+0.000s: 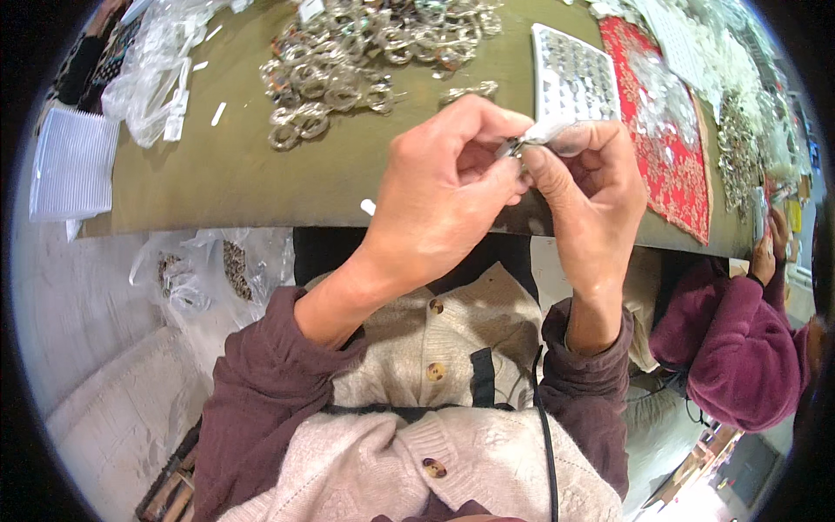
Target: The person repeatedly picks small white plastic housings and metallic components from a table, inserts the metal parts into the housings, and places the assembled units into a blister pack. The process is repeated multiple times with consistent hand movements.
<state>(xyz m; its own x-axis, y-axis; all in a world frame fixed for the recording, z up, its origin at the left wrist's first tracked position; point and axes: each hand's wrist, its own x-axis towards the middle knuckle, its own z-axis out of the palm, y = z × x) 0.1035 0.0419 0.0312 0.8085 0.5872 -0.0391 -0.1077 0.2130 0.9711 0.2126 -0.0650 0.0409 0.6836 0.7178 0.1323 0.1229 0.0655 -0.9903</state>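
Above the near edge of the table, my two hands meet fingertip to fingertip. My left hand (435, 196) is closed in a pinch on a small shiny metal piece (511, 146), whose exact kind is mostly hidden by the fingers. My right hand (600, 204) pinches the same spot, with a thin white slip or bit of plastic (548, 128) sticking out between its thumb and fingers. Beyond them stands a white tray (537, 74) bearing rows of small metal pieces. A small bundle of clear-wrapped metal loops (470, 91) lies just past my left hand.
A heap of wrapped metal loops (348, 61) covers the far middle. Red patterned cloth (648, 113) with clear bags lies right. At left are clear plastic bags (148, 74) and a stack of white ribbed sheets (74, 165). A co-worker in a maroon top (739, 348) sits at right.
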